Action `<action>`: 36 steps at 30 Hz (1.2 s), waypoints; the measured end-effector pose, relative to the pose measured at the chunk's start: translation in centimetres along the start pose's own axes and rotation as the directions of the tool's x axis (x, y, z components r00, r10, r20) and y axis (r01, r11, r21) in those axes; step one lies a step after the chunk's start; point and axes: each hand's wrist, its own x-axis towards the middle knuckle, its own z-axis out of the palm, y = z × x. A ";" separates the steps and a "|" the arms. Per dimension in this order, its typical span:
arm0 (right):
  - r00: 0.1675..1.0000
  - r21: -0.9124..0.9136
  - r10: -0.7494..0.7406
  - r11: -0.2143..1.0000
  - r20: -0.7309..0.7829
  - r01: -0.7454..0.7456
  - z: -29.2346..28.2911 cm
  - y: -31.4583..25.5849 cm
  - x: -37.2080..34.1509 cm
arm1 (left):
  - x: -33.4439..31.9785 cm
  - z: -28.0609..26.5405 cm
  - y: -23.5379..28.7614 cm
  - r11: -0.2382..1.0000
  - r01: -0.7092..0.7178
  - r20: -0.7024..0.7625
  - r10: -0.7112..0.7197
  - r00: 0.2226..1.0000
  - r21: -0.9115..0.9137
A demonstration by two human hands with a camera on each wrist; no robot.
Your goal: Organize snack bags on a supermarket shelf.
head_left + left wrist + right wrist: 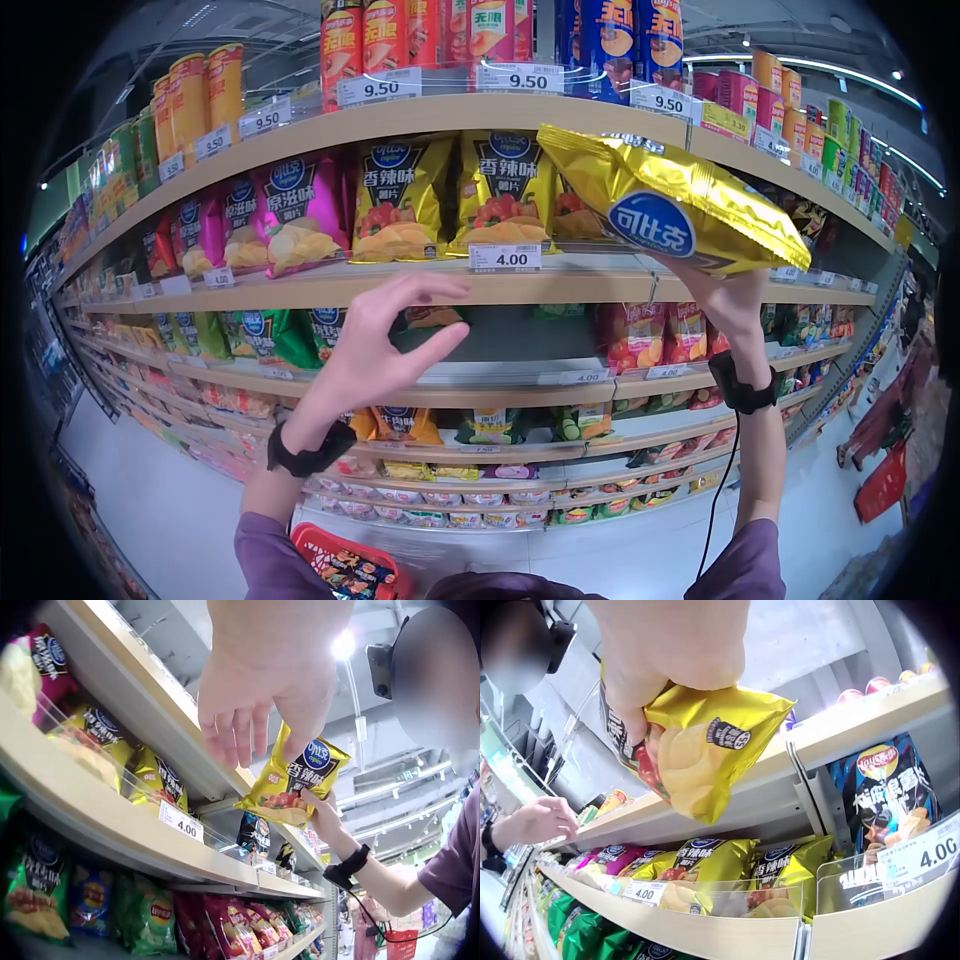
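A yellow chip bag (690, 200) is held up at the right by the right hand (725, 295), tilted in front of the upper shelf. In the right wrist view the fingers and thumb grip the bag (697, 742) near its top. The left hand (385, 345) is raised before the shelf edge, fingers apart and bent a little, holding nothing. In the left wrist view the left hand (262, 690) hangs at the top, its fingers overlapping the bag (300, 780) in the picture. More yellow bags (400, 200) stand on the shelf behind.
Pink bags (300, 210) stand left of the yellow ones. Chip cans (490, 35) line the shelf above. Green bags (275, 338) and red bags (637, 335) fill parts of the shelf below. A red basket (385, 565) with packets is on the floor. Another person stands at the far right.
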 end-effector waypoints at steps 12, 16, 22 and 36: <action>0.812 -0.477 -0.498 0.658 0.306 0.583 1.6 3.7 4.3 | 13.2 4.6 -6.6 0.610 -0.569 0.435 0.372 0.820 0.551; 0.888 -0.454 -0.444 0.771 0.118 0.446 0.6 2.9 2.9 | 15.0 5.5 -6.8 0.637 -0.542 0.435 0.336 0.835 0.548; 0.975 -0.035 0.219 0.975 0.036 -0.218 -1.6 0.8 3.7 | 16.4 7.1 -6.7 0.636 -0.590 0.443 0.398 0.803 0.498; 0.871 -0.160 -0.470 0.858 0.143 0.489 -2.4 5.3 4.2 | 19.0 8.0 -7.9 0.735 -0.596 0.374 0.479 0.794 0.323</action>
